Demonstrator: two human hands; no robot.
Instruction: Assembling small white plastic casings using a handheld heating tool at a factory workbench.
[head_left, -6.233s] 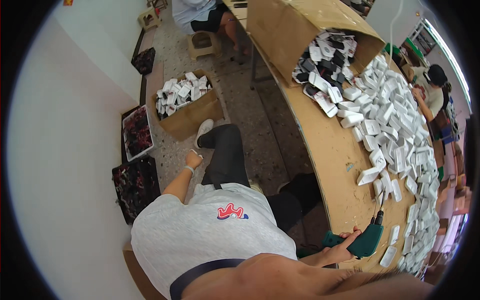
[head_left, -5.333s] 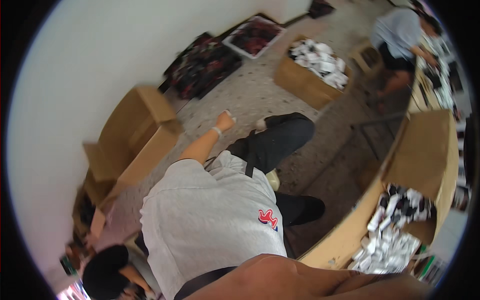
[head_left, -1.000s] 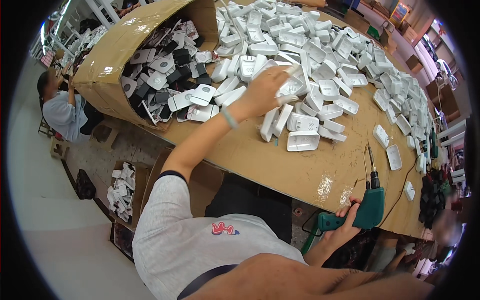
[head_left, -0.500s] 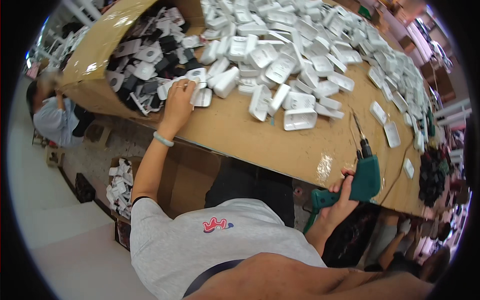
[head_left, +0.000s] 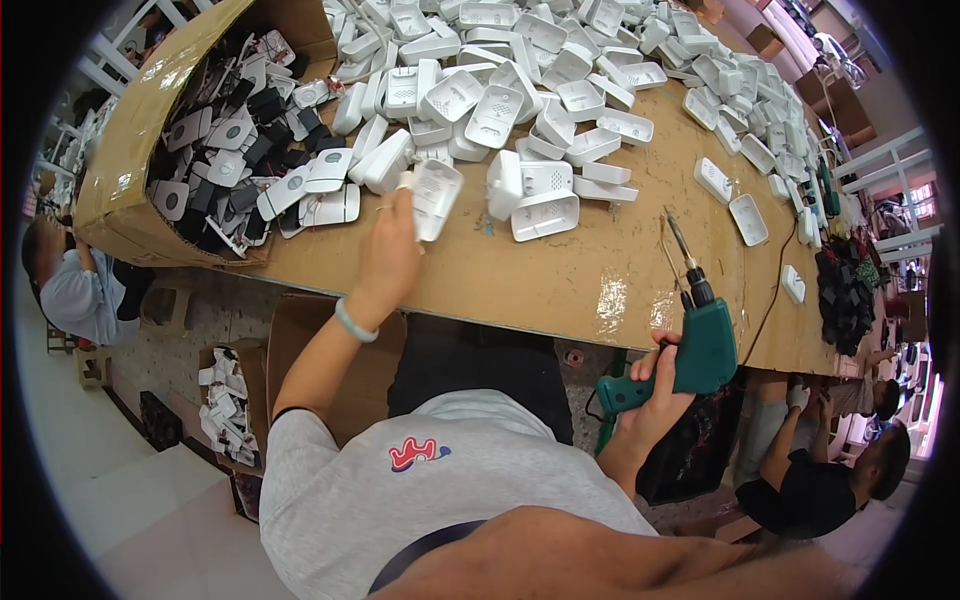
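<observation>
My left hand (head_left: 393, 245) grips a white plastic housing (head_left: 437, 205), an open shallow shell with small slots, raised just over the table's near side. Its fingers are closed on the housing's left edge and slightly blurred. In my right hand (head_left: 660, 395) is a green soldering gun (head_left: 708, 350), held by its handle beyond the table edge. Its metal tip and a thin feed tube point up over the table. Close to the left hand lie flat white pieces with round grey centres (head_left: 285, 192) at the mouth of a cardboard box.
The cardboard box (head_left: 120, 200) at left holds many white and black parts. White housings (head_left: 545, 215) are heaped across the brown table (head_left: 560, 290). Below left stands a carton of white parts (head_left: 225, 405). A cable runs along the right side. People sit at far left and lower right.
My left hand has moved right from the flat white pieces by the box and now holds a white housing. The view has shifted; the right hand still holds the soldering gun.
</observation>
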